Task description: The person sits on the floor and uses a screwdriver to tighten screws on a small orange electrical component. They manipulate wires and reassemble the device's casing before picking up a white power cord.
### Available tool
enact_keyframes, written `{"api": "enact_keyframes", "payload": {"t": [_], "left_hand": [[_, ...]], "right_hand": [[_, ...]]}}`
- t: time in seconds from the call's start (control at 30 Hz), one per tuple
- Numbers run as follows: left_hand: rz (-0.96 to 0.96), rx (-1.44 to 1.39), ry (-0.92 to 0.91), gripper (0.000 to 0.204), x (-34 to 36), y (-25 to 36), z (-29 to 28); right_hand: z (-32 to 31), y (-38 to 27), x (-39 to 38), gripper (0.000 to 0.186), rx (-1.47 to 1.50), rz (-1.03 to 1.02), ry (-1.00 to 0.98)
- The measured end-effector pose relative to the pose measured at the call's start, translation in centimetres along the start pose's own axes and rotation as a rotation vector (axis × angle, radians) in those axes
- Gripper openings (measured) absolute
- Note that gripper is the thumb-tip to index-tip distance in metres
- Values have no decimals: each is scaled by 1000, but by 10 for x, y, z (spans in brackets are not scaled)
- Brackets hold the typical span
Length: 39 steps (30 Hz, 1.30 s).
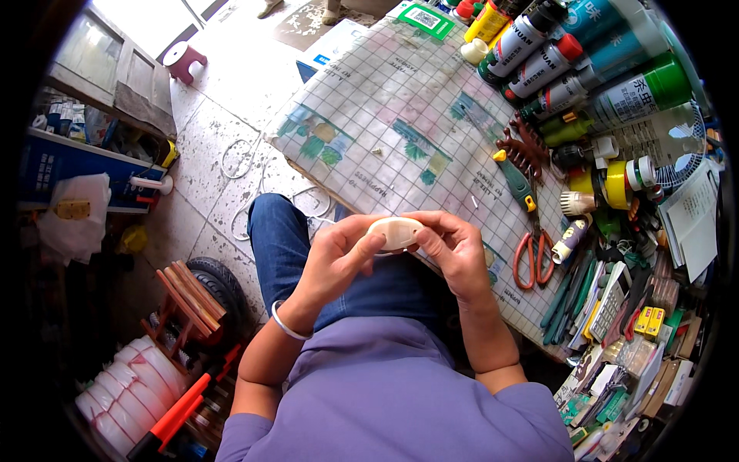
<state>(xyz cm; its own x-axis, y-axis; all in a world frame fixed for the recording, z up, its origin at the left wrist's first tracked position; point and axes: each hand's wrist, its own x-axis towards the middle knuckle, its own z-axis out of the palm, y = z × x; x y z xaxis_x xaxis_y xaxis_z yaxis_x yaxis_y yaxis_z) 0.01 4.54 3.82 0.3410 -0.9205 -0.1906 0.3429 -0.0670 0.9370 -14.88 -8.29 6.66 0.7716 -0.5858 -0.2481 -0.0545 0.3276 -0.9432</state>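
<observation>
Both hands hold a small cream-white oval object (394,229) above my lap, near the front edge of the checked table mat (346,108). My left hand (345,250) grips its left end, thumb on the face. My right hand (454,254) grips the right end, also with the thumb on it. A small pale screw-like piece (377,151) and a short white stick (475,202) lie on the mat. To the right lie red-handled pliers (527,262) and a green-and-yellow knife-like tool (516,185).
Spray cans (523,54), tape rolls (616,189) and stationery (600,300) crowd the table's right side. White cord (240,159) lies on the tiled floor, with a stool (185,58) at upper left. Wooden slats (188,296) and wrapped rolls (127,385) stand lower left. Another person's feet show at the top.
</observation>
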Motion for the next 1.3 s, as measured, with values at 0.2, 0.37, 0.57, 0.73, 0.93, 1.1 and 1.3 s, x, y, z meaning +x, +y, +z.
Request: {"api": "enact_keyframes", "payload": {"t": [0.2,0.37,0.57,0.73,0.93,1.1,1.3], "left_hand": [[-25,-26,-5,31,0,-2,-3],[-2,-8,15,31,-1,-1,-1],[89,-16,58,29,-1,-5,-2],[173,95,87,34,6,-11,3],[104,207,162,33,18,-31,-6],[209,375,259,36,26,-29,-3],[363,512,318,41,33,-39,-7]], "right_hand": [[-9,3,0,32,-23,-10,-57],[-4,1,-1,28,-16,-26,-36],[-1,2,0,27,-27,6,24],[-8,-2,14,25,-246,-34,-8],[-10,-30,77,19,-991,-481,-18],[3,-14,118,13,-1274,-722,-61],[4,-7,129,6,-1269,-775,-59]]}}
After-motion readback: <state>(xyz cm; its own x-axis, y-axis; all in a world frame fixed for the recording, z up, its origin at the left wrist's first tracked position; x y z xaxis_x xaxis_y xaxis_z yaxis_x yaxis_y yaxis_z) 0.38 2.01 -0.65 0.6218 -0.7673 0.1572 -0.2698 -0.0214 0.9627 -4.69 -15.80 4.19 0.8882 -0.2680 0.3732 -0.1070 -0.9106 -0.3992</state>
